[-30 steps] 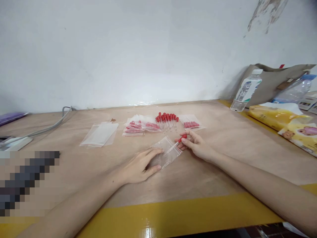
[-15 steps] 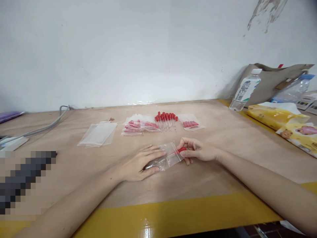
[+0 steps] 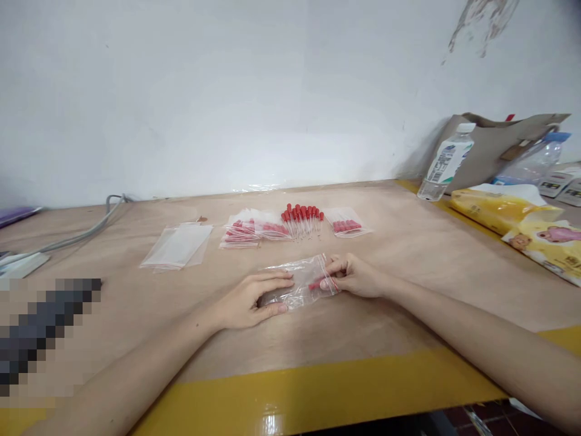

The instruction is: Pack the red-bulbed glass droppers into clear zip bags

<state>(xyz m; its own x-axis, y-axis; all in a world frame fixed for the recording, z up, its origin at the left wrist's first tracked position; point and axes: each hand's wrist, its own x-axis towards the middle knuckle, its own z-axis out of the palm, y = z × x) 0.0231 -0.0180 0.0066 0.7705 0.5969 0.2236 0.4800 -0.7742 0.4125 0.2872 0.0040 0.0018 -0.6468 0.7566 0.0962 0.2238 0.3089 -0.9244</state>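
Note:
A clear zip-lock bag lies flat on the table between my hands. My left hand rests on the bag's left end with fingers stretched out, thumb apart, pressing it down. At the bag's open right end, my right hand pinches a dropper with a red rubber bulb. The bulb now shows within the bag and my thumb reaches in at the mouth. The dropper's thin clear tube is hard to make out through the plastic. Beyond my hands, several loose red-bulbed droppers lie side by side in a pile.
Filled bags of droppers overlap left of the pile, and another filled bag lies right of it. Flat clear bags are stacked farther left. A cable, a bottle and yellow tissue packs are at the sides.
My right hand has pushed the dropper leftward, deeper into the bag; its bulb was outside the mouth before. My left hand stays on the bag. The whole view has shifted slightly.

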